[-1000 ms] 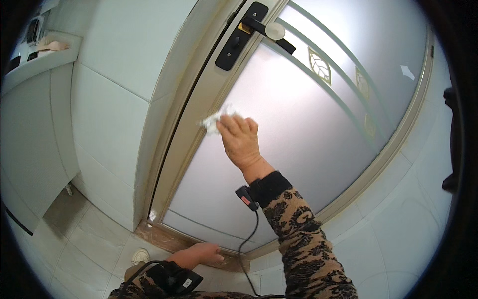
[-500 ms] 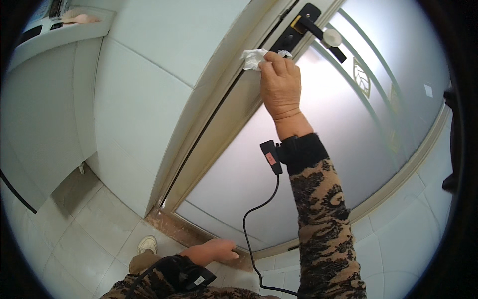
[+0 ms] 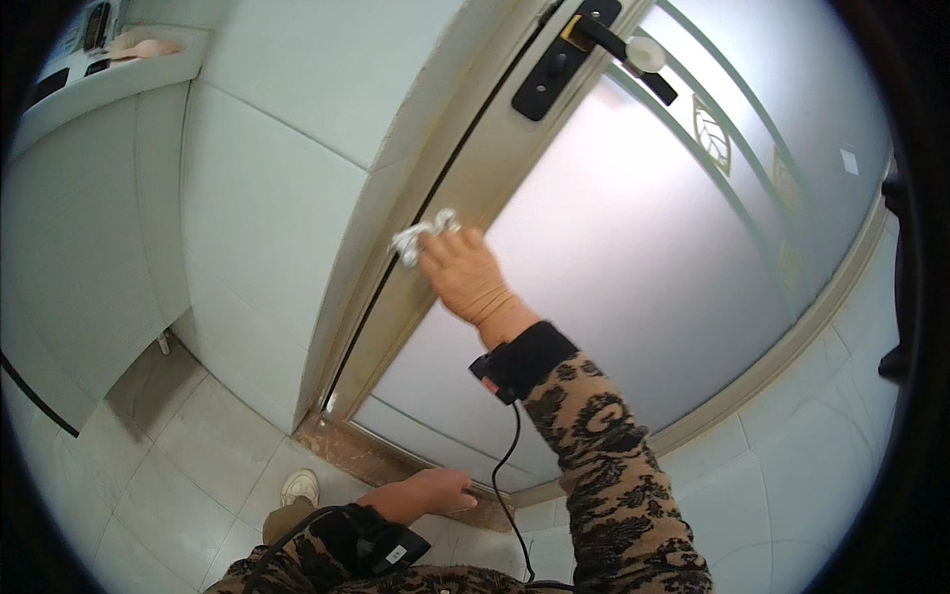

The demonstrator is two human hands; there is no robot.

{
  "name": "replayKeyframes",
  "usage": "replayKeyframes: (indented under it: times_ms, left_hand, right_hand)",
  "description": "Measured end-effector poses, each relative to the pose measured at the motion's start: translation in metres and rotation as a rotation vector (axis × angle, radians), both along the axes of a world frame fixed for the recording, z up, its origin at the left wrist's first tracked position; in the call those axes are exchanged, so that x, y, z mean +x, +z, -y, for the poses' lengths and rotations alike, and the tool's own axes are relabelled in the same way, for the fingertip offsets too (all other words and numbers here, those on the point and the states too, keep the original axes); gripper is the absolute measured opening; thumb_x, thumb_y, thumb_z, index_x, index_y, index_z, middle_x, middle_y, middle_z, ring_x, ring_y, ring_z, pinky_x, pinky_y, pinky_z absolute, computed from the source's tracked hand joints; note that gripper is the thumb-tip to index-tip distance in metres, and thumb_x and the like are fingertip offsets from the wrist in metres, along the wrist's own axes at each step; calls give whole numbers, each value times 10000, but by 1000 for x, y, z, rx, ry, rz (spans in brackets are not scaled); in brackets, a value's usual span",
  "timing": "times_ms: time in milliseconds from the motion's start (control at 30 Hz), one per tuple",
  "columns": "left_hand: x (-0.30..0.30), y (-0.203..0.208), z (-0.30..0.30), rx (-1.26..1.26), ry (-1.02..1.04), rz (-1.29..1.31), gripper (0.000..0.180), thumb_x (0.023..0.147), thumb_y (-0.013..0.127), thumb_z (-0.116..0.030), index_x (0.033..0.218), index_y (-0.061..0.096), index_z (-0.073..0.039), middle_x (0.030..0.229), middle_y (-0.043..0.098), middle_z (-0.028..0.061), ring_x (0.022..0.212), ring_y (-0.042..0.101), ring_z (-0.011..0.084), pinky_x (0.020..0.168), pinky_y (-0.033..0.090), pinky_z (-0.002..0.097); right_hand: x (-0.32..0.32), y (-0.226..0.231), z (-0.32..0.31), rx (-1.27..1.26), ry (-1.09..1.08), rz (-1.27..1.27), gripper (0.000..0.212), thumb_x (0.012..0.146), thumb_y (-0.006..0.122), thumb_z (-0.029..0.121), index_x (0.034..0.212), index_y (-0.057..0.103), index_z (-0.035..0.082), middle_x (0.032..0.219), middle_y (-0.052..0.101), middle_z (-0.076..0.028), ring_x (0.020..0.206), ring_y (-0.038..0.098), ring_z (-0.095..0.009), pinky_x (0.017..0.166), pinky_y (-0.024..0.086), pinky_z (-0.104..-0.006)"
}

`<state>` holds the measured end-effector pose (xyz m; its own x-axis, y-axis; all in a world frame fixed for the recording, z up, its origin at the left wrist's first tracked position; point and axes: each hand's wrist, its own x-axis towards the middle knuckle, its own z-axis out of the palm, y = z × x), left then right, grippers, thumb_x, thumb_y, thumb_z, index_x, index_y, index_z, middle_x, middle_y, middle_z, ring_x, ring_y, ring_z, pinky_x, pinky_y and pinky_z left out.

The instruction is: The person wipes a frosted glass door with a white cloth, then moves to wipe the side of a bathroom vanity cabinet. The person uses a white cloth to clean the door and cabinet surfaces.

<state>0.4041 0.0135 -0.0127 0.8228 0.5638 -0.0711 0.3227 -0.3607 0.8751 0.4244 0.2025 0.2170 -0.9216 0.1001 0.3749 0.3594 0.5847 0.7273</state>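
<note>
My right hand (image 3: 463, 272) is closed on a crumpled white tissue (image 3: 416, 241). It presses the tissue to the beige stile of the door (image 3: 475, 178), below the black handle plate (image 3: 554, 74). The tissue sticks out beyond the fingertips, over the dark gap by the frame. A black lever handle (image 3: 623, 49) with a round whitish piece on it juts out above the hand. My left hand (image 3: 442, 491) hangs low in front of my body, near the door's bottom edge. Its fingers are loosely extended, with nothing seen in them.
Frosted glass (image 3: 633, 257) with leaf ornaments fills the door. A tiled wall (image 3: 267, 198) stands left of the frame, beside a white counter (image 3: 119, 89) with small items. A brown threshold (image 3: 346, 450) runs under the door. A black cable (image 3: 512, 445) hangs from my right cuff.
My right hand has moved down and left along the door stile with the tissue, away from the handle plate. The left hand has stayed nearly still.
</note>
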Motion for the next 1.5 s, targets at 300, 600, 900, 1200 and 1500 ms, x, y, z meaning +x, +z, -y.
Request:
replayKeyframes:
  times_ms: [300, 600, 900, 1200, 1500]
  left_hand:
    - [11, 24, 1, -65, -45, -158, 487, 853, 619, -410, 1144, 598, -20, 1123, 639, 191, 1048, 592, 381, 850, 477, 450]
    - [28, -16, 9, -18, 8, -139, 517, 853, 667, -439, 1141, 610, -13, 1071, 659, 182, 1022, 616, 335, 851, 480, 409]
    - [34, -21, 5, 6, 48, -237, 531, 873, 626, -440, 1194, 604, -18, 1163, 641, 194, 1096, 594, 361, 916, 475, 422]
    - [37, -4, 13, 10, 3, -226, 527, 878, 638, -437, 1186, 598, -12, 1167, 632, 196, 1094, 586, 368, 906, 474, 428]
    - [32, -3, 14, 48, 68, -264, 525, 882, 637, -445, 1176, 607, -12, 1140, 646, 193, 1073, 599, 365, 880, 483, 430]
  right_hand:
    - [99, 178, 12, 527, -80, -478, 138, 788, 628, 55, 915, 577, 74, 1060, 621, -41, 869, 567, -238, 757, 395, -379]
    - [47, 20, 37, 173, 98, -311, 142, 760, 577, 61, 891, 625, 34, 1070, 589, -124, 887, 530, -233, 788, 419, -367]
    - [198, 152, 60, 456, -106, -282, 159, 841, 580, 37, 996, 606, 52, 1014, 633, -98, 859, 579, -267, 782, 440, -405]
    - [277, 207, 78, 765, -260, -890, 122, 834, 594, 28, 953, 612, 9, 1038, 641, -156, 995, 586, -349, 886, 450, -440]
    - [128, -3, 57, 136, -18, -560, 125, 806, 582, 26, 928, 609, 12, 1081, 624, -100, 863, 566, -247, 752, 426, -382]
